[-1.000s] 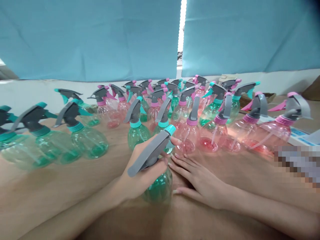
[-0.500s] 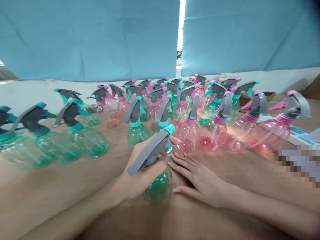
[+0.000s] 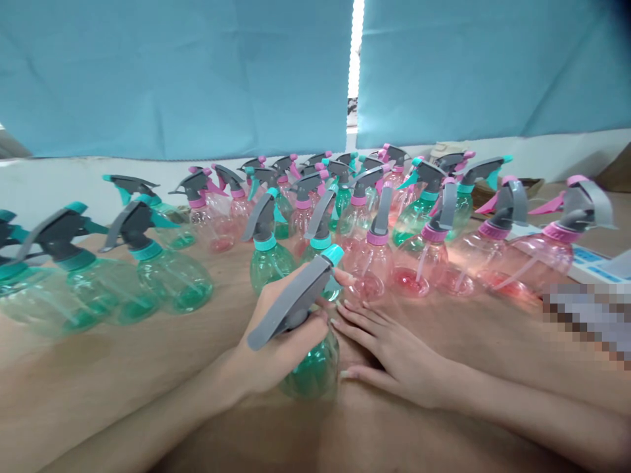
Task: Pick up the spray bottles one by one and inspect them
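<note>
A green spray bottle point(image 3: 313, 371) with a grey trigger head and teal nozzle stands on the table in front of me. My left hand point(image 3: 279, 335) is wrapped round its neck, below the spray head; the neck itself is hidden by the fingers. My right hand point(image 3: 394, 355) lies flat on the table just right of that bottle, fingers spread and holding nothing. Right behind the hands are another green spray bottle point(image 3: 271, 263) and a pink spray bottle point(image 3: 372, 266).
Several green spray bottles point(image 3: 175, 279) stand at the left, several pink ones point(image 3: 532, 263) at the right, with a mixed cluster behind. A blue-and-white object point(image 3: 589, 263) and a pixelated patch point(image 3: 589, 322) are at the right. Blue curtains point(image 3: 197, 79) hang behind the brown table point(image 3: 197, 368).
Hardly anything differs. The view has shifted very slightly, while both hands and the held spray bottle keep their places.
</note>
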